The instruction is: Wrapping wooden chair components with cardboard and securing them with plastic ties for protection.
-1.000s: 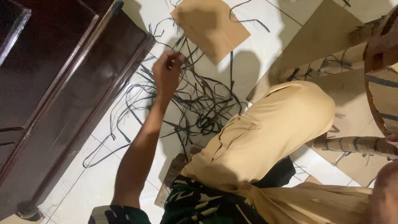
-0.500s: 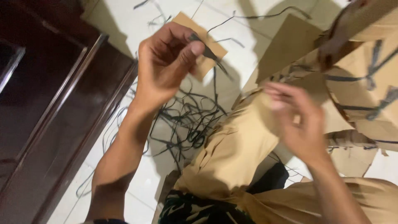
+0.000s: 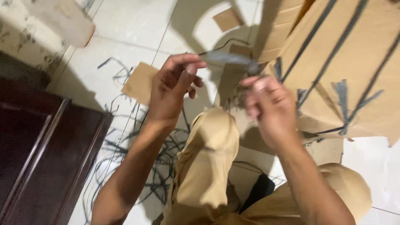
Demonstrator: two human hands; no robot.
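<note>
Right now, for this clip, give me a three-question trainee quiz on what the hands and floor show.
1. True or false: both hands grip one dark strip.
2. The strip is stretched: A) between left hand and right hand, B) flat on the floor, C) round the knee.
3. What lies on the tiled floor below the left arm?

Key: 1 true. 2 A. 3 A tangle of dark strips.

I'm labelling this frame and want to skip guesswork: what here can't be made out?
- Head view: the dark strip between the left hand and right hand is motion-blurred; its ends are unclear.
- The right hand's fingers are smeared, so their grip is uncertain.
- The cardboard piece is cut off by the top and right edges.
- The knee hides part of the floor strips.
</note>
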